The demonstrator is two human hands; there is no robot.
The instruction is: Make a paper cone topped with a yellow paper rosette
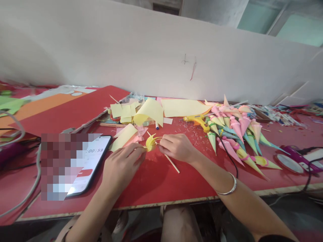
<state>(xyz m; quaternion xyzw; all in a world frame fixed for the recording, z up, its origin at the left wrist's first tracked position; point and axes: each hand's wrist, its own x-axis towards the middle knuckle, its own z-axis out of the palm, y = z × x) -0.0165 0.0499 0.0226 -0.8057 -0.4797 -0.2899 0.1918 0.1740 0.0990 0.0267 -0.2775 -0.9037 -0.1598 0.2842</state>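
Observation:
A small yellow fringed paper piece [151, 142] sits between my two hands, wrapped round the top of a thin wooden stick [172, 163] that slants down to the right over the red tabletop [156, 183]. My left hand [122, 166] pinches the paper from the left with closed fingers. My right hand [177, 147] is curled over the stick just right of the paper and grips it. A silver bangle [230, 188] circles my right forearm.
A phone [87, 164] showing a timer lies at the left. Yellow paper sheets [148, 112] and scraps lie behind my hands, with a yellow glue gun [196, 120] and a heap of several coloured paper cones [234, 134] to the right. Cables run at both sides.

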